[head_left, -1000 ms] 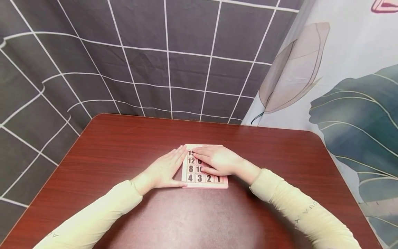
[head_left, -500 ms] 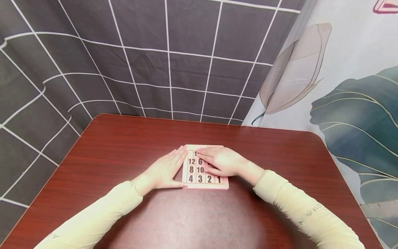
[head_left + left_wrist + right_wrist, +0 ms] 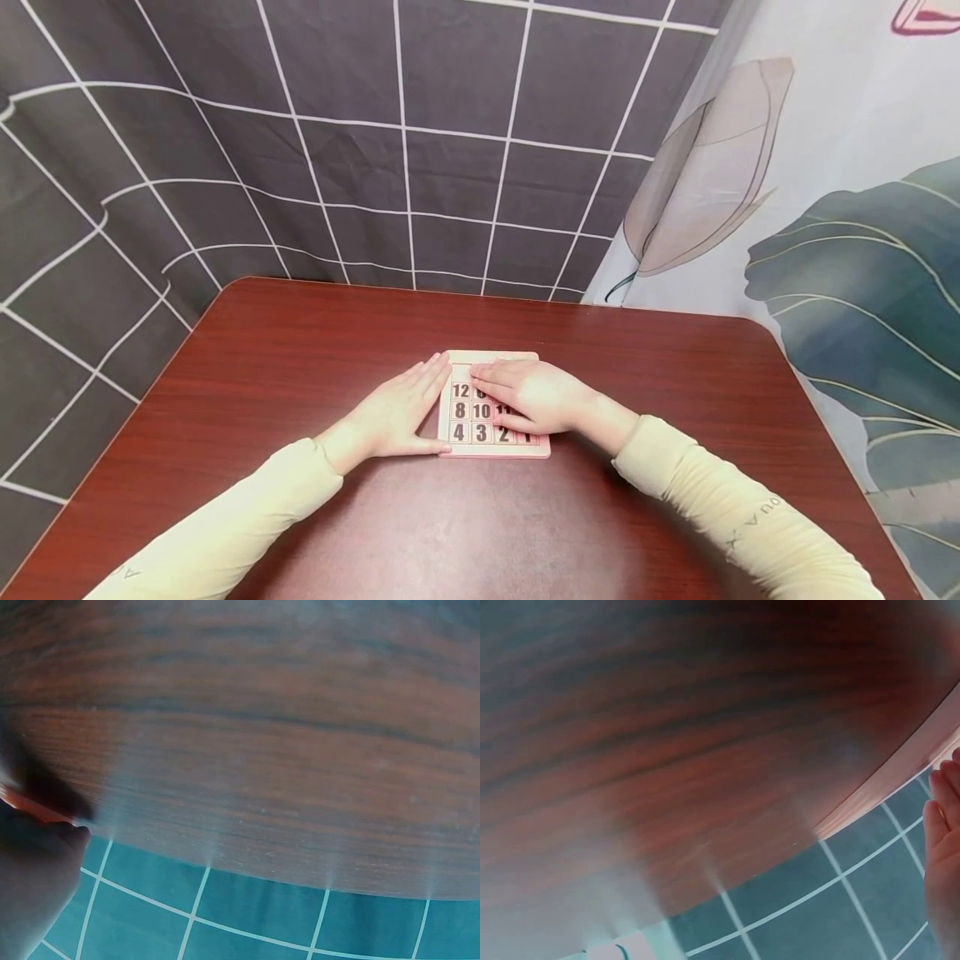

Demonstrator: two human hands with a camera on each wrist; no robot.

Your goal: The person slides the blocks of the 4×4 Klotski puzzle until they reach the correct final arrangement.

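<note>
A flat sliding number puzzle (image 3: 495, 451) with a pale pink frame lies on the table in the head view. Tiles such as 12, 8, 10, 4 and 3 show; its top left cell has no tile. Along the left side lie the straight fingers of my left hand (image 3: 386, 417), the thumb at the near left corner. My right hand (image 3: 543, 398) lies over the right half with straight fingers, tips on the upper rows, hiding several tiles. The left wrist view catches part of the left hand (image 3: 37, 889); the right wrist view has the right hand (image 3: 946, 855) by the puzzle's side (image 3: 892, 776).
The reddish-brown wooden table (image 3: 315, 333) extends around the puzzle on all sides. Behind it hangs a dark curtain (image 3: 457, 175) with a white grid. A pale curtain (image 3: 697, 250) with leaf prints hangs at the right.
The tile in the top left corner has shifted right, leaving that cell bare. My right hand has moved slightly right, then a little nearer. My left hand stays in place.
</note>
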